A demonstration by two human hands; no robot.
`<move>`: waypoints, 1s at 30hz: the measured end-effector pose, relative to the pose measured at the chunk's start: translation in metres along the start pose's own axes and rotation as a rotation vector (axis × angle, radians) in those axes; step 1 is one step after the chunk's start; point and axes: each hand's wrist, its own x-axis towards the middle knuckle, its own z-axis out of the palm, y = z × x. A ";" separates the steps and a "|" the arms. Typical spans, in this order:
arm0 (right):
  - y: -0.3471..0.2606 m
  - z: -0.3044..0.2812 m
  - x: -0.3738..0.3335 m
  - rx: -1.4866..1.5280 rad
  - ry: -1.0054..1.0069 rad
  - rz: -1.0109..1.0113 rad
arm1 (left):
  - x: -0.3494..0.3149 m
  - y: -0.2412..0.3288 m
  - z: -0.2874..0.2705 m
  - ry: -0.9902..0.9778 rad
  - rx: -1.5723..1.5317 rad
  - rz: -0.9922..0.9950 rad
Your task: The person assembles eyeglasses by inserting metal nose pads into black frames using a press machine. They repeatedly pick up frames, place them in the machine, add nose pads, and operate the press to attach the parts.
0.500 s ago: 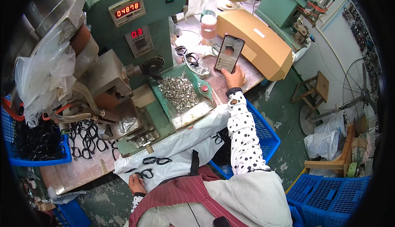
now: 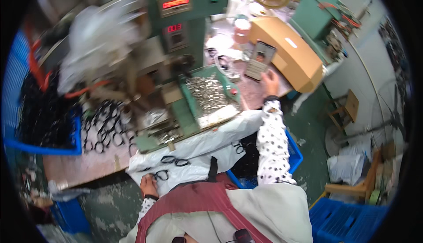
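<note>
A dark smartphone (image 2: 261,61) leans tilted on the pink tabletop with its screen lit, against a long brown cardboard box. At its lower right edge is my right hand (image 2: 270,83), fingers loosely stretched; blur hides whether they touch the phone. My left hand (image 2: 149,185) rests low at the edge of a white plastic sheet (image 2: 200,163). Its fingers are closed at a black eyeglass frame (image 2: 161,175), whose near part they hide. Another black eyeglass frame (image 2: 175,160) lies just beyond it on the sheet.
A green machine (image 2: 194,1) with red displays stands ahead, its green tray (image 2: 194,106) heaped with small metal pieces. Blue baskets (image 2: 75,133) of black parts stand left and beneath my right arm. The cardboard box (image 2: 288,51), a bottle (image 2: 241,31) and loose frames (image 2: 105,126) crowd the table.
The whole view has shifted and blurred, with most things now farther right. My right hand has moved from the phone's bottom edge to its lower right side. My left hand stays by the eyeglass frame.
</note>
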 end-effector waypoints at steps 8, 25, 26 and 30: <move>-0.180 0.024 -0.197 -0.569 -0.666 -0.625 | -0.004 0.073 -0.014 0.114 -0.035 0.271; -0.131 0.090 -0.166 -0.233 -0.396 -0.437 | 0.141 0.213 -0.004 0.367 1.148 0.833; -0.135 0.089 -0.167 -0.231 -0.408 -0.420 | 0.151 0.208 -0.002 0.320 1.124 0.769; -0.139 0.087 -0.175 -0.147 -0.388 -0.328 | 0.162 0.205 -0.009 0.316 1.025 0.960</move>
